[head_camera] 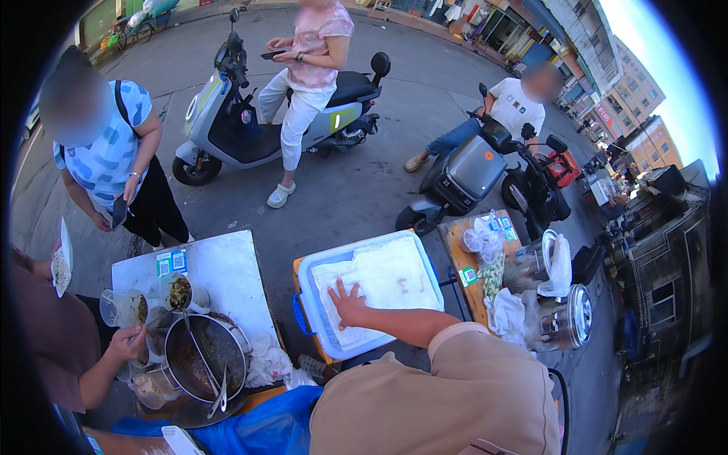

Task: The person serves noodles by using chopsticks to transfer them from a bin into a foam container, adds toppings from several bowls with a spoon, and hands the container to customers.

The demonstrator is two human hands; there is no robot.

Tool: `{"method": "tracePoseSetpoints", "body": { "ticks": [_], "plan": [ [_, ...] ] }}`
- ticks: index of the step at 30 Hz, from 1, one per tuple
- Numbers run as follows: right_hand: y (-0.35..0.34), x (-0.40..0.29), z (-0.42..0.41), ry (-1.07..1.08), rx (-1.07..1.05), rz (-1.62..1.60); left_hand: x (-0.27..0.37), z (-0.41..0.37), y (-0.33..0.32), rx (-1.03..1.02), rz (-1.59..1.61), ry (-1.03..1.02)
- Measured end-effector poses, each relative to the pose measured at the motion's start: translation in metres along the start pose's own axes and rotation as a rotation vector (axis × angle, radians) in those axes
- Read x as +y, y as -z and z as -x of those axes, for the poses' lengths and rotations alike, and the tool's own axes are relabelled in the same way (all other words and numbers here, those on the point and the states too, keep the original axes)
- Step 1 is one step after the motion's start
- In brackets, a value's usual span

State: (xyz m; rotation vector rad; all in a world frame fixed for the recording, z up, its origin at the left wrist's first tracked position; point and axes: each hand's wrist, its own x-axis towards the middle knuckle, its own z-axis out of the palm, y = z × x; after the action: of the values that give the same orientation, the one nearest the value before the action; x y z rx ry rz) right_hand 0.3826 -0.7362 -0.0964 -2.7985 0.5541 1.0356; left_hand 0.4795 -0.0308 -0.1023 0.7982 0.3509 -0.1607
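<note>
My right hand rests palm down, with fingers spread, on a white cloth. That cloth covers most of a pale plastic tub, hiding whatever is under it. A blue handle sits at the tub's left end. The tub stands on an orange-brown support, only partly visible. My right arm reaches in from the right, in a tan short sleeve. My left hand is out of view.
At left, a co-worker's hand is by plastic tubs of food and a large metal pot with ladles. A wooden board and lidded steel containers stand right. People and scooters are across the table.
</note>
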Motion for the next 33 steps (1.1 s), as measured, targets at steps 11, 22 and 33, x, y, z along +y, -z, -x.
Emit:
{"method": "tracePoseSetpoints", "body": {
  "ticks": [11, 22, 33],
  "plan": [
    [0.017, 0.002, -0.001, 0.048, -0.077, 0.088, 0.012, 0.113, 0.131, 0.084, 0.195, 0.047],
    [0.057, -0.002, -0.022, 0.189, 0.011, 0.172, -0.005, 0.135, 0.118, 0.132, 0.121, -0.125],
    [0.031, -0.198, -0.004, 0.776, 0.04, -0.285, -0.006, 0.149, 0.011, 0.221, 0.097, -0.267]
  ]
}}
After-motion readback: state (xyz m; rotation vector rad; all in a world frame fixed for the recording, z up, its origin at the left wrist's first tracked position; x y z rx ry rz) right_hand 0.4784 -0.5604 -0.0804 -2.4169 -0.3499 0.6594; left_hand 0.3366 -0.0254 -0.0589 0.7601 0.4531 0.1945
